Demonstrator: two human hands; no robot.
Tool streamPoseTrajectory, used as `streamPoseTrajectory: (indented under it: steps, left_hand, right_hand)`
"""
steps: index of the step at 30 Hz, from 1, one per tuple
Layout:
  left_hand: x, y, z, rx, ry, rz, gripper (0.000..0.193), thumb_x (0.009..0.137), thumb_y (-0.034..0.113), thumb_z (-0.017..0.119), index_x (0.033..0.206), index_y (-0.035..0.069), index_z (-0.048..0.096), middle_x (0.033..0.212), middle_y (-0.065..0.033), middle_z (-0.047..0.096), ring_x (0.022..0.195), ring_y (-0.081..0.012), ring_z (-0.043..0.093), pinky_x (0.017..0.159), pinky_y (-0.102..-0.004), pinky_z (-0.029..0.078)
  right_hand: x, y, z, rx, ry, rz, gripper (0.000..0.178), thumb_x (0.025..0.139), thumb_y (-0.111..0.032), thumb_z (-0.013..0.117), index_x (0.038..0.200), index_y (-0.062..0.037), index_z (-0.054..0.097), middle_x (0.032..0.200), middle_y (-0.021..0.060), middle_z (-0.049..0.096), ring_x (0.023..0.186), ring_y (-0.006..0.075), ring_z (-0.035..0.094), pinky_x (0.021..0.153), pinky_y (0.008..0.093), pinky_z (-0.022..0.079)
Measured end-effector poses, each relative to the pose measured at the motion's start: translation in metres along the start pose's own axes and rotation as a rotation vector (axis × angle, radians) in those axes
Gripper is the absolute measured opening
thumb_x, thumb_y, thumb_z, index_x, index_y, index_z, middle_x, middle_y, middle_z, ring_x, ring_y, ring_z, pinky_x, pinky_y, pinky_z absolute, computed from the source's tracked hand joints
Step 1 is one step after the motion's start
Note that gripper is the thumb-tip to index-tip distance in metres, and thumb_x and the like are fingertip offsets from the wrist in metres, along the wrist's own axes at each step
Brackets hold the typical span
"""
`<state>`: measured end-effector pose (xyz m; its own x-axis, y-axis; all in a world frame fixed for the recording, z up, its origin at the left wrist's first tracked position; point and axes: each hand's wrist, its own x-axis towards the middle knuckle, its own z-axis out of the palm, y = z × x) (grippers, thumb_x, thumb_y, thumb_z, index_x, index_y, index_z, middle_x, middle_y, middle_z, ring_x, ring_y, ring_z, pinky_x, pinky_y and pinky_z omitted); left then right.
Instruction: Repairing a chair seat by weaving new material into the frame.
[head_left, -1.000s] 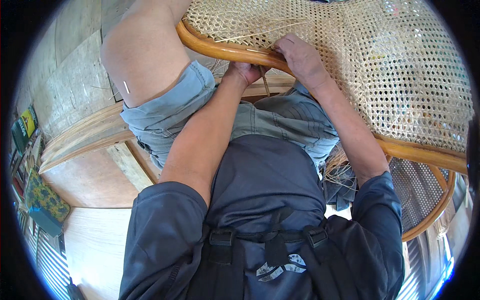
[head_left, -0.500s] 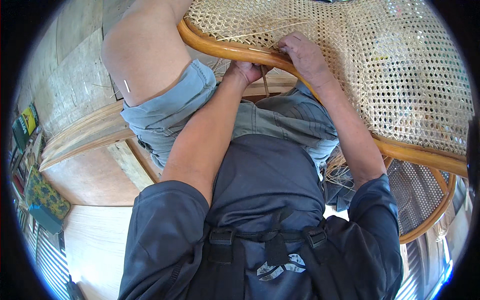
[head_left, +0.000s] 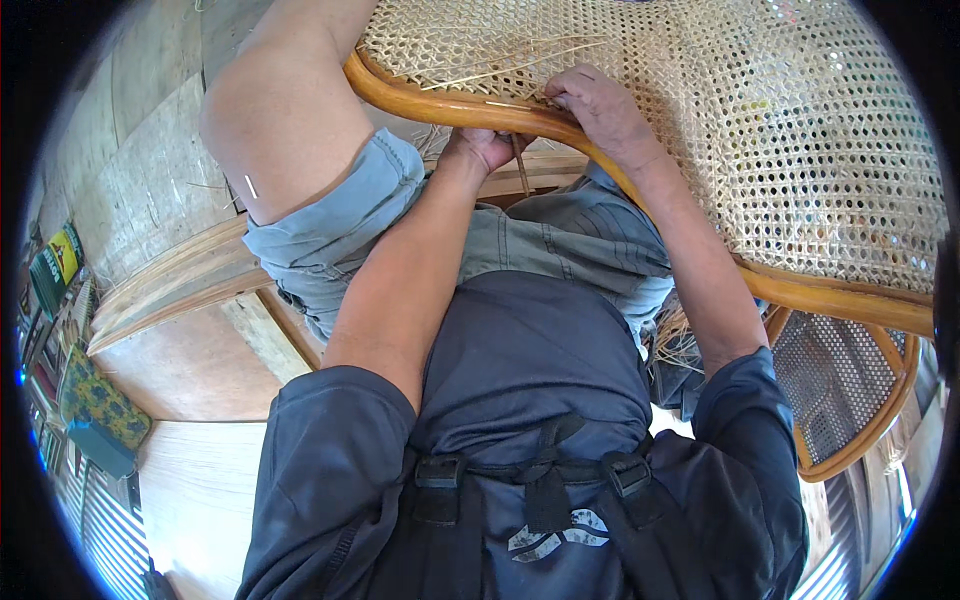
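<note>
A woven cane panel point(head_left: 790, 130) with a curved, glossy wooden frame point(head_left: 430, 103) lies across my lap, its near edge over my thighs. On top, my right hand point(head_left: 605, 115) is closed at the inner edge of the frame, fingertips pinched on the weave; whatever they hold is too small to make out. Under the same stretch of frame, my left hand point(head_left: 485, 150) is partly hidden, fingers curled around a thin brown stick point(head_left: 522, 172) that points down toward my lap. Several loose cane strands point(head_left: 530, 62) lie over the weave to the left of my right hand.
A second cane piece with a rounded wooden rim point(head_left: 908, 395) stands at the right. Loose fibres point(head_left: 677, 338) hang beside my right hip. At the left are a wooden bench point(head_left: 170, 365), a patterned cushion point(head_left: 105, 395), and a green-and-yellow package point(head_left: 58, 268).
The frame and both hands have shifted slightly left in view. My right hand keeps its pinch at the edge, and my left hand stays below with the stick.
</note>
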<state>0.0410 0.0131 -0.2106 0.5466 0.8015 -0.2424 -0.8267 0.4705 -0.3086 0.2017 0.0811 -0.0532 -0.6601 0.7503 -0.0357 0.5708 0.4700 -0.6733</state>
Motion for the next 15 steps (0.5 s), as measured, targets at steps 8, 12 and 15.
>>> streamPoseTrajectory:
  steps: [8, 12, 15]
  left_hand:
    - [-0.001, -0.01, 0.022, 0.121, 0.241, 0.068, 0.032, 0.089, 0.029, 0.05, 0.104, 0.0, 0.053, 0.098, -0.0146, 0.061, 0.084, -0.027, 0.062, 0.072, -0.0385, 0.056]
    - [-0.001, -0.017, 0.046, 0.177, 0.517, 0.142, 0.02, 0.088, 0.025, 0.053, 0.082, 0.006, 0.052, 0.068, -0.0062, 0.054, 0.056, -0.0176, 0.052, 0.057, -0.032, 0.053]
    - [-0.002, -0.022, 0.072, 0.184, 0.524, 0.133, 0.021, 0.088, 0.026, 0.052, 0.085, 0.005, 0.052, 0.072, -0.0074, 0.054, 0.06, -0.0189, 0.053, 0.058, -0.032, 0.053]
  right_hand:
    - [0.003, -0.002, -0.001, -0.118, -0.066, 0.045, 0.012, 0.083, -0.006, 0.053, 0.093, -0.0059, 0.058, 0.089, 0.0123, 0.057, 0.086, 0.0305, 0.058, 0.074, 0.0373, 0.049]
    - [0.006, -0.003, 0.001, -0.198, -0.099, 0.03, 0.012, 0.085, -0.006, 0.049, 0.095, -0.0046, 0.056, 0.089, 0.0137, 0.056, 0.085, 0.0327, 0.057, 0.074, 0.0393, 0.048]
    - [0.008, -0.003, 0.002, -0.291, -0.147, 0.082, 0.012, 0.086, -0.008, 0.047, 0.095, -0.0042, 0.055, 0.089, 0.0142, 0.054, 0.083, 0.0336, 0.057, 0.073, 0.04, 0.048]
